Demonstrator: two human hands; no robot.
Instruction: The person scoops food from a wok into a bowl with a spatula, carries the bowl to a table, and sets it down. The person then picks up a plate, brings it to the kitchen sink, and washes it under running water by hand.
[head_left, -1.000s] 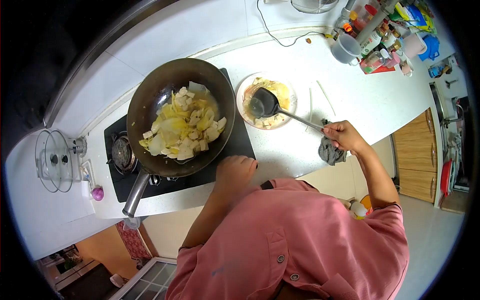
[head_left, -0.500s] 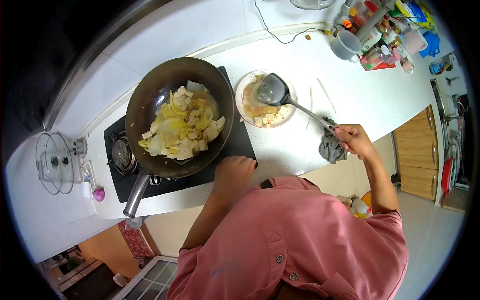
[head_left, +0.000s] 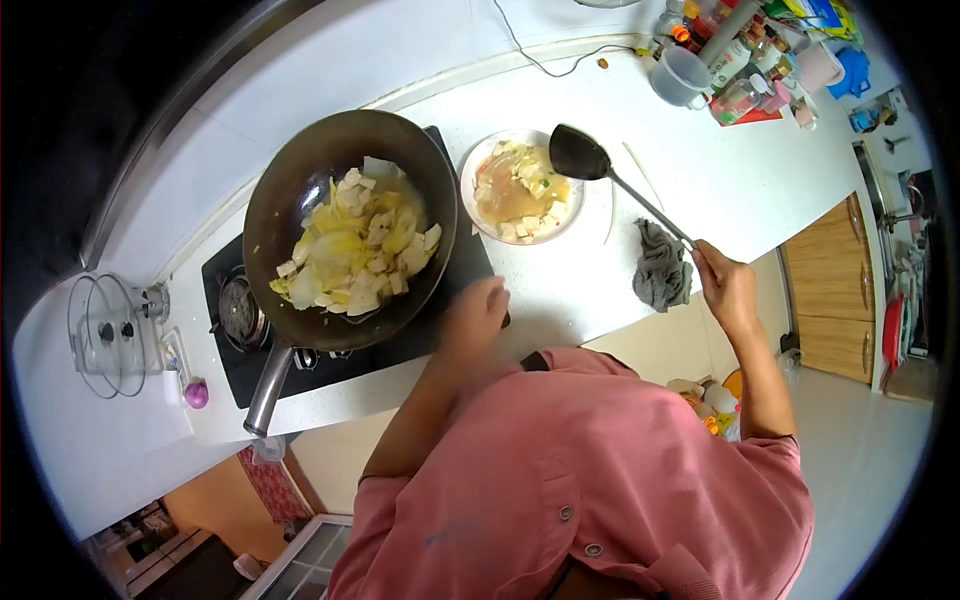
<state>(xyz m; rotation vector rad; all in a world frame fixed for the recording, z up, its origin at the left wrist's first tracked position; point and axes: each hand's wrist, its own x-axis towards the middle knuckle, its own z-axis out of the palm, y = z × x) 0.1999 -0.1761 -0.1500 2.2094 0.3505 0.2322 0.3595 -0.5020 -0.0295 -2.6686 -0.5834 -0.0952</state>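
Observation:
My right hand [head_left: 725, 285] grips the end of the long metal handle of a dark wok spatula [head_left: 579, 152]. The spatula's blade hangs over the right rim of a white plate [head_left: 577, 213], which holds tofu cubes, cabbage and brownish broth. Beside the stove's right edge is my left hand [head_left: 478, 310], raised a little and blurred, with no object visible in it. To its left, a large dark wok [head_left: 275, 170] stands on the black stove [head_left: 228, 345]. Tofu and yellow cabbage [head_left: 345, 250] lie in the wok.
A grey rag [head_left: 661, 268] lies near the counter's front edge. Green stalks [head_left: 643, 172] lie right of the plate. Bottles and a plastic measuring cup [head_left: 680, 78] crowd the far right corner. The wok's handle [head_left: 268, 392] juts over the front edge, near a purple onion [head_left: 196, 395].
The spatula has moved right from over the plate's middle, and its blade has tipped, with no liquid visible in it now. My left hand has lifted from the counter edge toward the stove.

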